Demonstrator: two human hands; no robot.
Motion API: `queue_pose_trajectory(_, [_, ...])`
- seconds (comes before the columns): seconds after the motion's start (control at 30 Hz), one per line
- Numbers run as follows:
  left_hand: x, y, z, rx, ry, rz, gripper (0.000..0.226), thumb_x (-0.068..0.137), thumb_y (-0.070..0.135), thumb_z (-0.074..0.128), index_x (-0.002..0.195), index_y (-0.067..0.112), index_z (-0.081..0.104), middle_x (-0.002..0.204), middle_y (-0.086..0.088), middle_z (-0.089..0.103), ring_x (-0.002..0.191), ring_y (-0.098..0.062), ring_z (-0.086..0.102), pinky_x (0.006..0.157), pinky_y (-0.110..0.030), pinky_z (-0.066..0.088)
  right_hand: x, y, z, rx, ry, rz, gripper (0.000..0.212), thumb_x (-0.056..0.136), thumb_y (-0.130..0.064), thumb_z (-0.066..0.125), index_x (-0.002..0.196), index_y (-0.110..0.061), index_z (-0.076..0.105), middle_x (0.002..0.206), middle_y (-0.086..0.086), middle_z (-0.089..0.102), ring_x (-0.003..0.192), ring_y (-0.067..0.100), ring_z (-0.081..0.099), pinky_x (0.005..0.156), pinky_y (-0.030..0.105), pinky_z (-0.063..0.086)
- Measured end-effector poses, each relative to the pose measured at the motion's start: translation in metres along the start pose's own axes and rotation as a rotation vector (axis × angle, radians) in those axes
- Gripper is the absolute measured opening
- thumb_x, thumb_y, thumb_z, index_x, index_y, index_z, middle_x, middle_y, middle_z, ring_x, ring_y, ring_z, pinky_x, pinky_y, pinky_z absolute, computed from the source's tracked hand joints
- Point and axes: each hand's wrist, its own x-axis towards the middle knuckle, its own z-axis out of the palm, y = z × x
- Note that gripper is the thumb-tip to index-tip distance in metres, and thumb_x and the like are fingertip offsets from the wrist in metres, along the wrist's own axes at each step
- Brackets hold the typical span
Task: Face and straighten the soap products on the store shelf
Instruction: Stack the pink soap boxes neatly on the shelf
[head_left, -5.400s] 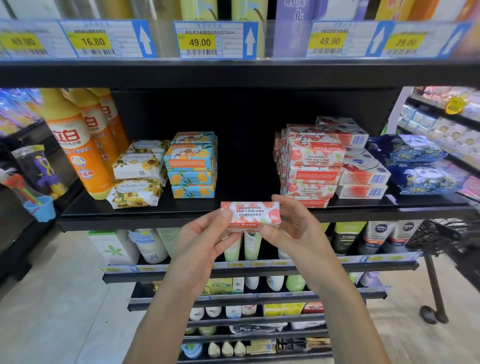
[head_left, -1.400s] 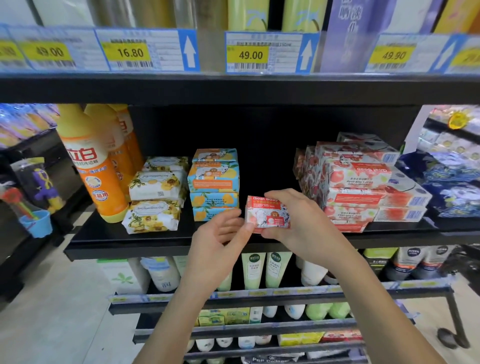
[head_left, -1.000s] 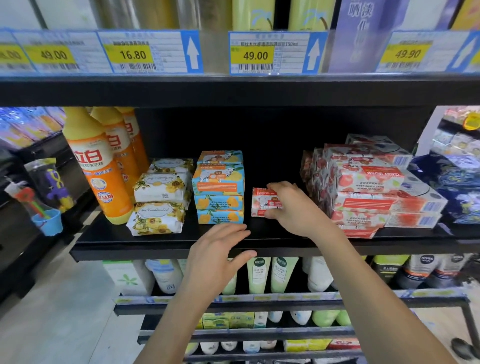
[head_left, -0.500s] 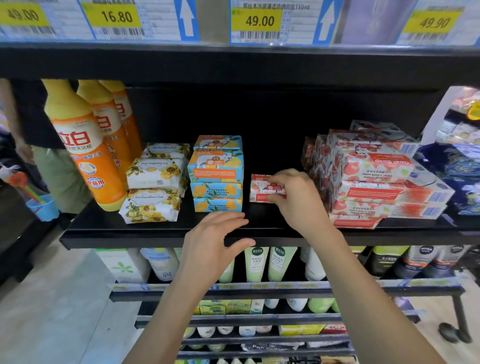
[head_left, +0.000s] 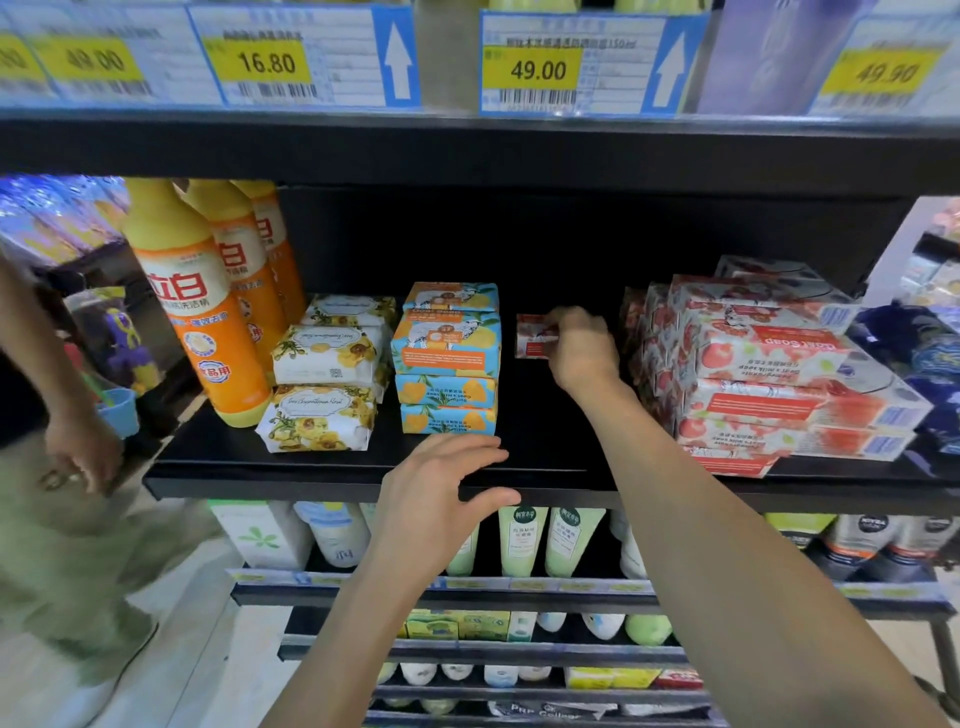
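Reaching toward the far part of the black shelf (head_left: 322, 475), the right hand (head_left: 584, 351) holds a small red soap box (head_left: 530, 340) by its right end. The grip is closed on the box, fingers on top, and the thumb is hidden behind the hand. The box stands in the dark gap between two stacks: the blue and orange soap boxes (head_left: 448, 358) just on its left and the big pile of red soap boxes (head_left: 753, 364) on its right. I cannot tell if the box touches the shelf board.

The left hand (head_left: 441, 486) is over the near edge of the shelf, in front of the blue and orange stack. Its grip is wide open, with spread and almost straight fingers, and it holds nothing. I cannot tell whether it touches the edge.

Further left lie the flower-wrapped soaps (head_left: 324, 374), piled one on another, and then the tall orange bottles (head_left: 200, 306). Price tags (head_left: 306, 57) hang on the shelf above. At the far left, another person (head_left: 57, 467) stands in the aisle.
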Motion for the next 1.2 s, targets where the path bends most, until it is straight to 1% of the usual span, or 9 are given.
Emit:
queue_pose_trajectory(0.23, [-0.001, 0.004, -0.001, 0.003, -0.005, -0.003, 0.043, 0.081, 0.052, 0.078, 0.12, 0.034, 0.075, 0.128, 0.025, 0.064, 0.117, 0.017, 0.037, 0.092, -0.003, 0.026, -0.021, -0.008, -0.011, 0.059, 0.013, -0.033, 0.053, 0.092, 0.009, 0.054, 0.14, -0.015, 0.058, 0.127, 0.02, 0.062, 0.117, 0.043, 0.06, 0.088, 0.044, 0.052])
queue_pose_trajectory(0.33, [-0.002, 0.005, -0.001, 0.002, 0.0, -0.01, 0.043, 0.081, 0.051, 0.078, 0.121, 0.035, 0.074, 0.126, 0.029, 0.061, 0.117, 0.018, 0.036, 0.091, 0.0, 0.024, -0.047, -0.014, -0.032, 0.158, 0.053, -0.103, 0.05, 0.092, 0.005, 0.061, 0.139, -0.015, 0.061, 0.13, 0.016, 0.066, 0.119, 0.038, 0.062, 0.095, 0.042, 0.054])
queue_pose_trajectory(0.4, [-0.002, 0.006, 0.0, 0.007, 0.003, -0.009, 0.042, 0.081, 0.05, 0.079, 0.121, 0.035, 0.074, 0.124, 0.033, 0.057, 0.116, 0.018, 0.036, 0.09, -0.001, 0.026, -0.068, -0.018, -0.055, 0.185, 0.051, -0.175, 0.044, 0.096, -0.002, 0.063, 0.139, -0.014, 0.061, 0.135, 0.011, 0.064, 0.125, 0.031, 0.059, 0.103, 0.033, 0.047])
queue_pose_trajectory(0.5, [-0.002, 0.006, 0.001, 0.002, -0.005, -0.013, 0.041, 0.082, 0.046, 0.08, 0.121, 0.033, 0.074, 0.126, 0.031, 0.058, 0.116, 0.016, 0.038, 0.089, -0.013, 0.037, -0.101, -0.018, -0.094, 0.202, 0.045, -0.285, 0.041, 0.099, -0.008, 0.064, 0.139, -0.016, 0.062, 0.14, 0.0, 0.061, 0.129, 0.016, 0.054, 0.096, 0.003, 0.027])
queue_pose_trajectory(0.57, [-0.003, 0.007, 0.002, 0.005, -0.004, -0.016, 0.041, 0.083, 0.044, 0.08, 0.122, 0.032, 0.074, 0.128, 0.025, 0.062, 0.117, 0.013, 0.039, 0.09, -0.022, 0.042, -0.117, -0.013, -0.119, 0.181, 0.068, -0.337, 0.041, 0.098, -0.011, 0.066, 0.138, -0.018, 0.063, 0.137, -0.005, 0.061, 0.126, 0.009, 0.055, 0.094, -0.003, 0.026])
queue_pose_trajectory(0.77, [-0.007, 0.012, 0.003, 0.005, -0.011, -0.006, 0.035, 0.086, 0.034, 0.08, 0.12, 0.03, 0.074, 0.126, 0.027, 0.056, 0.118, 0.009, 0.041, 0.097, -0.025, 0.041, -0.129, 0.026, -0.173, 0.013, 0.2, -0.336, 0.041, 0.093, -0.022, 0.073, 0.133, -0.018, 0.065, 0.131, -0.004, 0.06, 0.125, 0.016, 0.054, 0.105, 0.017, 0.031])
queue_pose_trajectory(0.9, [-0.007, 0.026, 0.004, 0.026, -0.012, 0.003, 0.034, 0.086, 0.027, 0.081, 0.119, 0.029, 0.074, 0.122, 0.025, 0.056, 0.118, 0.002, 0.046, 0.101, -0.024, 0.04, -0.121, 0.057, -0.186, -0.007, 0.157, -0.132, 0.067, 0.087, -0.042, 0.076, 0.144, -0.014, 0.056, 0.145, 0.004, 0.051, 0.136, 0.024, 0.047, 0.114, 0.037, 0.036])
queue_pose_trajectory(1.03, [-0.001, 0.045, 0.006, -0.106, 0.003, 0.0, 0.031, 0.088, 0.028, 0.078, 0.118, 0.032, 0.074, 0.121, 0.03, 0.059, 0.115, 0.011, 0.053, 0.097, -0.009, 0.036, -0.12, 0.077, -0.186, 0.069, 0.111, -0.019, 0.089, 0.078, -0.05, 0.082, 0.151, -0.013, 0.047, 0.151, 0.003, 0.046, 0.137, 0.023, 0.047, 0.112, 0.035, 0.038])
queue_pose_trajectory(1.2, [0.015, 0.07, 0.007, -0.336, -0.045, -0.046, 0.028, 0.09, 0.028, 0.076, 0.112, 0.043, 0.07, 0.109, 0.035, 0.065, 0.112, 0.014, 0.056, 0.094, -0.001, 0.039, -0.119, 0.087, -0.18, 0.16, 0.161, 0.009, 0.093, 0.072, -0.045, 0.088, 0.151, -0.015, 0.048, 0.148, 0.0, 0.048, 0.133, 0.02, 0.049, 0.109, 0.031, 0.04])
